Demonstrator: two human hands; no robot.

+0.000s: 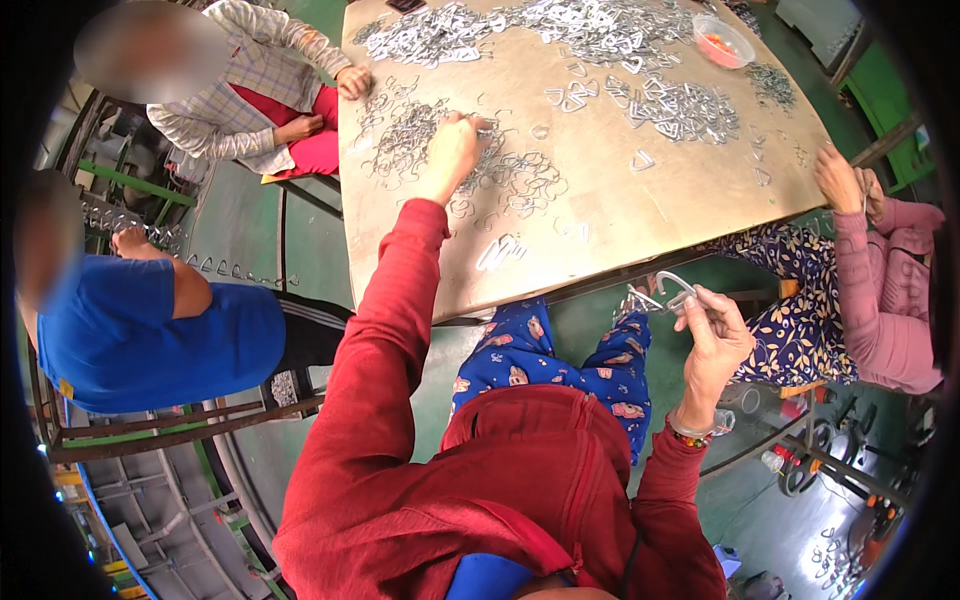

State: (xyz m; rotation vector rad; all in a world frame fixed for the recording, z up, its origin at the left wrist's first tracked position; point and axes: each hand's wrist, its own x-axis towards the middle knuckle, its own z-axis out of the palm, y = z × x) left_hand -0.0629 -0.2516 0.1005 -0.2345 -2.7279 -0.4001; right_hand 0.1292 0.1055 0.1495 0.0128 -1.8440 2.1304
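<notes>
Over a pile of thin bent wire clips (pixel 408 140) on the table, my left hand (pixel 455 152) reaches down with curled fingers. Its fingertips are partly hidden, so what they pinch is unclear. My right hand (pixel 716 345) is raised off the table's near edge, above my right knee. Thumb and fingers there grip a curved, shiny metal hook (pixel 672 279). More shiny metal (pixel 640 300) shows just left of it, over my knee. A short row of metal pieces (pixel 500 252) lies near the table's front edge, and loose wire clips (pixel 535 180) spread right of my left hand.
Large heaps of triangular metal rings (pixel 690 110) cover the far side of the brown table (pixel 600 215). A clear bowl (pixel 724 45) with orange-red contents stands far right. People sit at the left (pixel 260 90) and right (pixel 890 290); another in blue (pixel 150 330) is lower left.
</notes>
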